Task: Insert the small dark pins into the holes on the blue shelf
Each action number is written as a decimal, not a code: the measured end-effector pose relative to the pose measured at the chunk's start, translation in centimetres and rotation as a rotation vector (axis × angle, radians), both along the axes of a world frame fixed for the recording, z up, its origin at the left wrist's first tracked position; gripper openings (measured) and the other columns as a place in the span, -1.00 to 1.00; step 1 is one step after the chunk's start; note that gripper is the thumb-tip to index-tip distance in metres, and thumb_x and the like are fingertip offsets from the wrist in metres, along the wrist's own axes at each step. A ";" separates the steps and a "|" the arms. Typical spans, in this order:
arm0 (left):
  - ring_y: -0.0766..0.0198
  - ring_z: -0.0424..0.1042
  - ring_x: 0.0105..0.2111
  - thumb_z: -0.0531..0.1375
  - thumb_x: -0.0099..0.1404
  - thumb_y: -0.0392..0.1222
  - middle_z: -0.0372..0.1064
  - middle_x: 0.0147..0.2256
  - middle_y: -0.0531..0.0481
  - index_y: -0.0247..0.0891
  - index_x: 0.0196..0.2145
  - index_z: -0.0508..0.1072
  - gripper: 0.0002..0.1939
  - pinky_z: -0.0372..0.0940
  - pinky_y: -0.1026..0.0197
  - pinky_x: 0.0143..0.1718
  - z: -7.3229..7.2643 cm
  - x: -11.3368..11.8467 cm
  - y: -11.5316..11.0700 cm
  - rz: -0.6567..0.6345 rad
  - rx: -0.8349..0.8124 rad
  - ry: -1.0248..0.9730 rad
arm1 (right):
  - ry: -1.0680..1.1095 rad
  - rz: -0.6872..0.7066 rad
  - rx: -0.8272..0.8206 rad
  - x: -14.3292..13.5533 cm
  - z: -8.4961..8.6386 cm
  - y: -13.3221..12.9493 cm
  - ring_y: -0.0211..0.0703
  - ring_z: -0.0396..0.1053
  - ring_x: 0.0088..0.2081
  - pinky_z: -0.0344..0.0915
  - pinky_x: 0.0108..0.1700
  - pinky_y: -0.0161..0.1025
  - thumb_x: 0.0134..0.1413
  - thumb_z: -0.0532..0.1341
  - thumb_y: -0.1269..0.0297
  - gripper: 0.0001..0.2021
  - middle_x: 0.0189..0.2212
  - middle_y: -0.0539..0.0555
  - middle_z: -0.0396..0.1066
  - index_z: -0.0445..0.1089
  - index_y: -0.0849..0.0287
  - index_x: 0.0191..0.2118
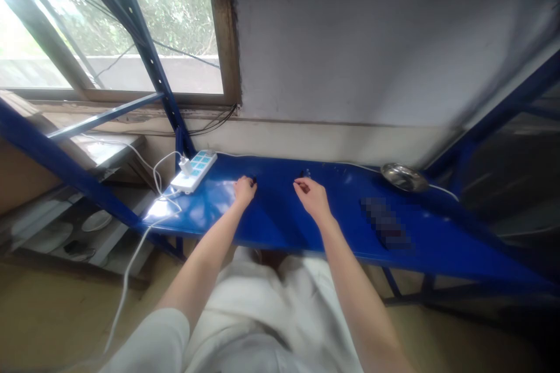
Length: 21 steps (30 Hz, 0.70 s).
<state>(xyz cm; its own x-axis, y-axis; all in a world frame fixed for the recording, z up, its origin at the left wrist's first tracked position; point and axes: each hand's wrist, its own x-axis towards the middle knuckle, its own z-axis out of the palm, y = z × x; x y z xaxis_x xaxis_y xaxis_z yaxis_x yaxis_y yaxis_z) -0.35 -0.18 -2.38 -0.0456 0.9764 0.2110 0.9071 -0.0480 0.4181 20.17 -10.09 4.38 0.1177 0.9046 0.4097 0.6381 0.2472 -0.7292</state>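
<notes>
My left hand (245, 191) is over the blue shelf (273, 210), left of its middle. Its fingers are curled round a small dark object (254, 179), too small to name. To the right, my right hand (312, 196) is closed in a pinch just above the shelf surface. Whatever may be between those fingertips cannot be made out. Just beyond them lie small dark and clear bits (307, 173), whose kind does not show. The two hands are apart, with bare blue surface between them.
A white power strip (202, 168) with a plugged-in adapter lies at the left end, its white cord (126, 280) hanging down. On the right are a shiny metal dish-like object (403, 177) and a blurred-out dark object (385, 222). Blue posts (153, 64) frame the shelf.
</notes>
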 end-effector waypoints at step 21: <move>0.09 0.35 -0.21 0.13 0.08 -0.16 0.39 -0.26 -0.13 -0.24 -0.39 0.48 -0.82 0.13 0.11 -0.19 0.1 0.9 0.2 0.149 -0.071 -0.021 | -0.145 -0.256 -0.314 4.8 -0.7 0.0 -0.14 0.39 -0.33 0.23 -0.32 -0.26 -0.06 0.13 0.27 -0.83 -0.37 0.09 0.47 0.43 0.15 -0.35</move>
<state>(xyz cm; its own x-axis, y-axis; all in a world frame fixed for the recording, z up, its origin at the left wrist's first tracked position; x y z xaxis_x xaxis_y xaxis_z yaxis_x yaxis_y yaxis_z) 0.52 0.04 -2.28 -0.1951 0.9709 0.1391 0.8932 0.1173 0.4342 25.02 -10.05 3.68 0.3156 0.9372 0.1482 0.7518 -0.1517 -0.6418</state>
